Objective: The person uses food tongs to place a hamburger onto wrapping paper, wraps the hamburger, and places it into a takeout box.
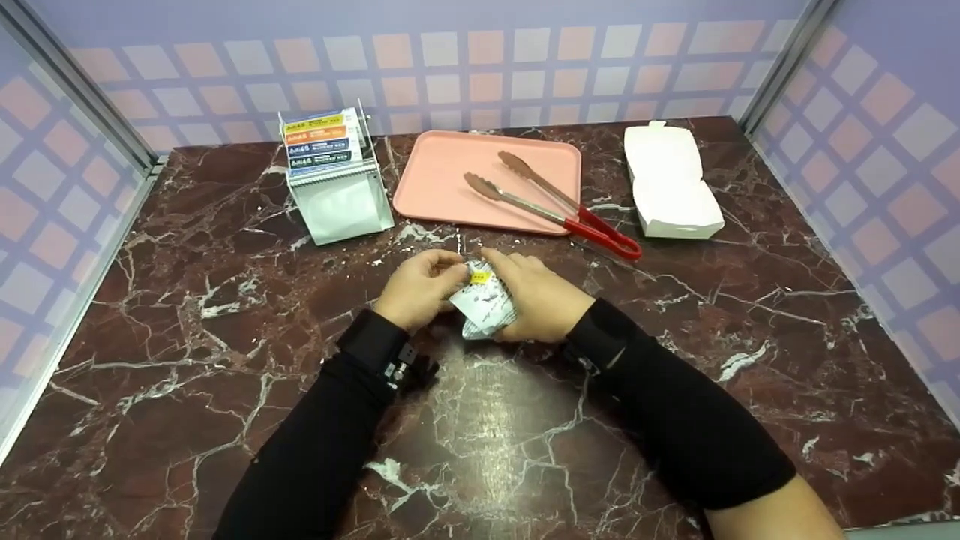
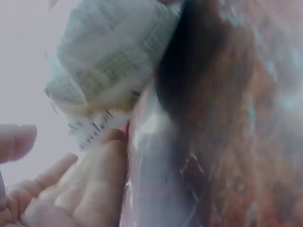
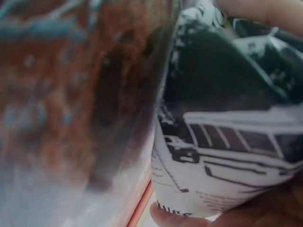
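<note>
A small paper-wrapped package with printed newspaper-style patterns sits on the marble table between both hands. A yellow sticker lies on its upper face. My right hand grips the package from the right, fingers at its far end and thumb at its near end. Beside the sticker, my left hand has its fingertips at the package's left edge. In the left wrist view its thumb stands apart, and relaxed fingers touch a paper fold of the package. A drawn bus shows on the package in the right wrist view.
Back left stands a label dispenser with yellow, orange, blue and green label strips. Red-handled tongs lie across a pink tray behind the hands. An open white takeaway box is at the back right. Patterned walls border the table.
</note>
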Demonstrator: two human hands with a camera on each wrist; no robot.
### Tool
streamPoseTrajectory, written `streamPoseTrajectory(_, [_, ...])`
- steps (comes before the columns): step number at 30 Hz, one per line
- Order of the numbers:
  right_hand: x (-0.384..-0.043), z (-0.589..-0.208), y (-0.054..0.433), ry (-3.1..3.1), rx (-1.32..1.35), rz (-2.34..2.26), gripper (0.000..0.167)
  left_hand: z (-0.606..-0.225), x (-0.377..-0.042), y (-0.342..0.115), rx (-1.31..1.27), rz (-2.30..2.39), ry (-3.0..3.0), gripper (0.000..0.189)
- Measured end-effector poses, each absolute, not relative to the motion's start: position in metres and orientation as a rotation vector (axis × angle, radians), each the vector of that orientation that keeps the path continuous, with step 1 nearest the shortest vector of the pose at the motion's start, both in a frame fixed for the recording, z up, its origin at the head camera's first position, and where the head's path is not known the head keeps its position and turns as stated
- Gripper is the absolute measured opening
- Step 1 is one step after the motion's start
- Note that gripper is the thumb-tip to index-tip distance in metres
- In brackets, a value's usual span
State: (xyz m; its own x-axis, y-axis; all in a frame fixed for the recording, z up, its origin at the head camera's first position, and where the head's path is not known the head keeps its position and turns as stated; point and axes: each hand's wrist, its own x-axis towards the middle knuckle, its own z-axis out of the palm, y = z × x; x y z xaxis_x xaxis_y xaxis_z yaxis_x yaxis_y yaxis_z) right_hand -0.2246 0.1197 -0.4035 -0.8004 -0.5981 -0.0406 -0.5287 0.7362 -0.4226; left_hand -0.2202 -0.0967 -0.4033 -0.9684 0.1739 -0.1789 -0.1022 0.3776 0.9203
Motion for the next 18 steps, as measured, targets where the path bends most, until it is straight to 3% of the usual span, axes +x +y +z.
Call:
streamPoseTrajectory(9, [-0.224,-0.403,0.119,2.75,-0.909,-0.508,0.125,-0.401,-0.211,-0.08,0.191,1.428,2.716,0.019])
streamPoseTrajectory(18, [-0.224,-0.404,0.12,2.768,-0.945,-0.458,0.12,-0.395,-0.2,-0.071,0.379,1.144,2.84,0.034])
